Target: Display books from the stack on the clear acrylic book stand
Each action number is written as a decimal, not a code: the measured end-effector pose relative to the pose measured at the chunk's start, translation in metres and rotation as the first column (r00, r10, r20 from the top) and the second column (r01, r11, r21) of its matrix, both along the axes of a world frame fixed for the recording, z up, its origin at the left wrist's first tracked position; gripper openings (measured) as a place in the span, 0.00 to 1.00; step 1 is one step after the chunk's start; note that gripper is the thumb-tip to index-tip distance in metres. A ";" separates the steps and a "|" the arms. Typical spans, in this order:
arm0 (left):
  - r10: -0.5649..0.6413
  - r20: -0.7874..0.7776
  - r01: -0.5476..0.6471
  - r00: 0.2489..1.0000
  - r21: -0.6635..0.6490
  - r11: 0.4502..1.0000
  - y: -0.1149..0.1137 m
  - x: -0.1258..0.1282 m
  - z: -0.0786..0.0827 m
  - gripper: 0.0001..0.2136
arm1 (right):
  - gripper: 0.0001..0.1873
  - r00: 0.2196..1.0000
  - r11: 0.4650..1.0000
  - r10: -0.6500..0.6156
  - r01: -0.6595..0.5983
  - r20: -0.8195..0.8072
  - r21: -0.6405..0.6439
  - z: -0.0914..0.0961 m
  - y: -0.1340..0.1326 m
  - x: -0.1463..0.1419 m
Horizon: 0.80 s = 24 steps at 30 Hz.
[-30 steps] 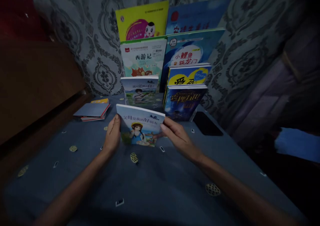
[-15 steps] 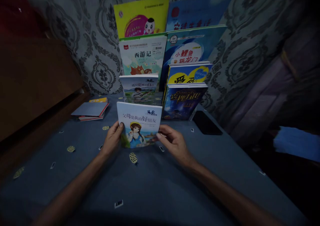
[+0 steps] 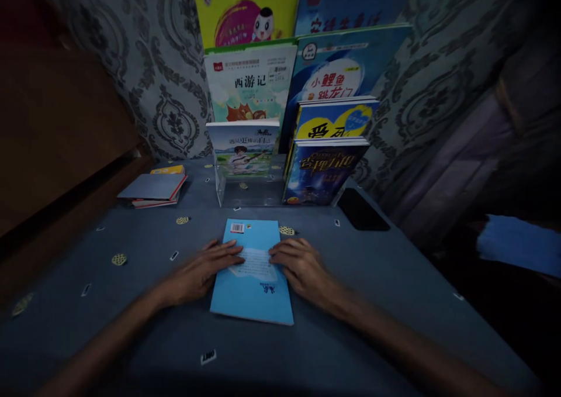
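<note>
A thin book [image 3: 252, 300] with a light blue back cover lies face down on the table, its barcode toward the far edge. My left hand [image 3: 199, 271] rests over its left side, fingers stretched out on the cover. From the right, my right hand [image 3: 302, 268] lays its fingers on the cover in the same way. Both thumbs are mostly hidden. Beyond the book stands a clear tiered rack [image 3: 249, 192] of upright books. A storybook [image 3: 245, 151] with a guitar player on its cover stands low on the left, above a bare front slot. Beside it is a dark blue book [image 3: 324, 172].
A small stack of books [image 3: 153, 187] lies at the left. A black phone [image 3: 363, 210] is right of the rack. Wooden furniture [image 3: 56, 128] borders the table's left, and a patterned wall [image 3: 175, 93] stands behind. A grey-blue cloth [image 3: 144, 338] covers the table.
The book has left the rack's front slot, come nearer and turned over, so its blue back cover now faces up. Both hands have moved with it and now lie on top.
</note>
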<state>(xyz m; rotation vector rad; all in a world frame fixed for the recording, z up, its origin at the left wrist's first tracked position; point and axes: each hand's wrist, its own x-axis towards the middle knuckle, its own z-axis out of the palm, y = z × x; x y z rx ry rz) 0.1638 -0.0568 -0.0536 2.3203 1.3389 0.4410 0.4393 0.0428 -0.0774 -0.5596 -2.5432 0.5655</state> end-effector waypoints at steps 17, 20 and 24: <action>0.203 -0.062 -0.183 0.977 0.236 0.954 0.033 -0.004 -0.021 0.18 | 0.33 0.989 0.993 -0.087 0.096 0.120 -0.071 -0.011 0.024 -0.046; 0.192 -0.102 -0.161 0.976 0.254 0.954 0.038 -0.003 -0.019 0.18 | 0.29 0.982 0.987 -0.146 0.153 0.122 -0.045 -0.009 0.032 -0.020; 0.178 -0.184 -0.128 0.967 0.256 0.958 0.052 0.005 -0.014 0.20 | 0.27 0.973 0.980 -0.201 0.199 0.115 0.024 -0.008 0.035 -0.010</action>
